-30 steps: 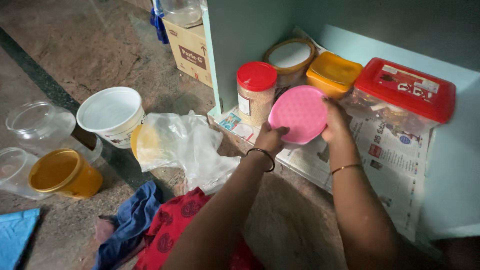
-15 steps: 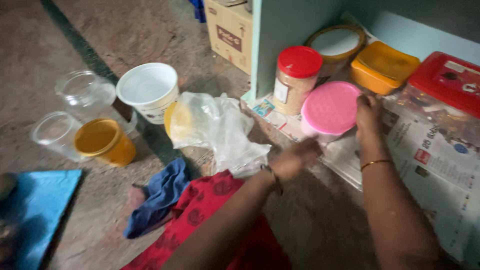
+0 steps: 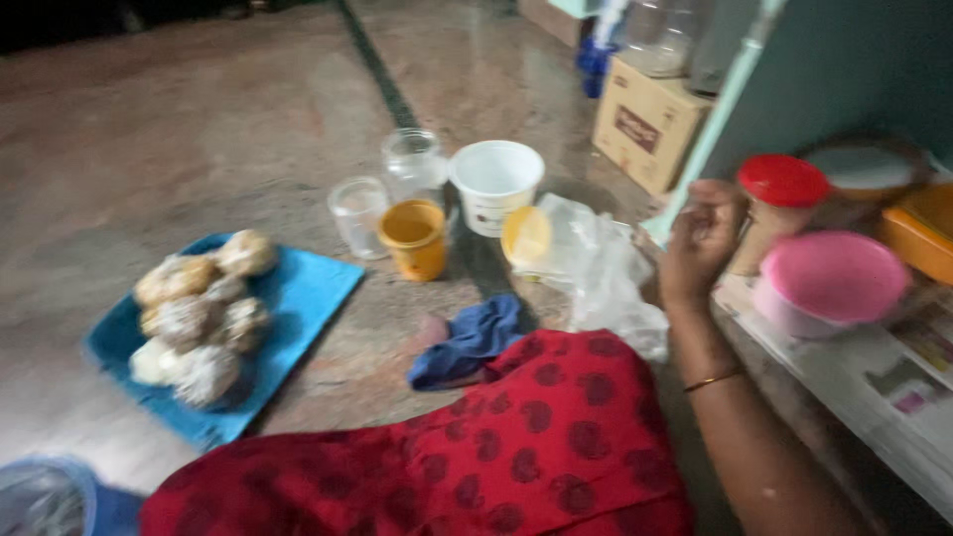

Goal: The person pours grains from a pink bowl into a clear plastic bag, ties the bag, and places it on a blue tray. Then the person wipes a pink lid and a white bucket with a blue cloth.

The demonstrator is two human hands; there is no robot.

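My right hand (image 3: 700,243) is raised at the cupboard's edge with its fingers loosely bent and nothing in them. It is just left of a red-lidded jar (image 3: 781,199) and apart from a pink lidded container (image 3: 829,278), which stands on the newspaper-lined shelf (image 3: 893,387). A crumpled clear plastic bag (image 3: 601,268) with a yellow lid (image 3: 526,236) in it lies on the floor under the hand. My left hand is out of the frame. My red patterned garment (image 3: 496,447) fills the bottom of the view.
On the stone floor are a white tub (image 3: 494,184), a yellow cup (image 3: 415,236), two clear jars (image 3: 357,213), a blue cloth (image 3: 472,337) and a blue tray (image 3: 298,298) with several round balls. A cardboard box (image 3: 645,124) stands by the cupboard, and an orange box (image 3: 923,233) sits on the shelf.
Both hands have let go of the pink container, now standing on the shelf. The left hand has left the view. The camera has swung left, showing the blue tray.
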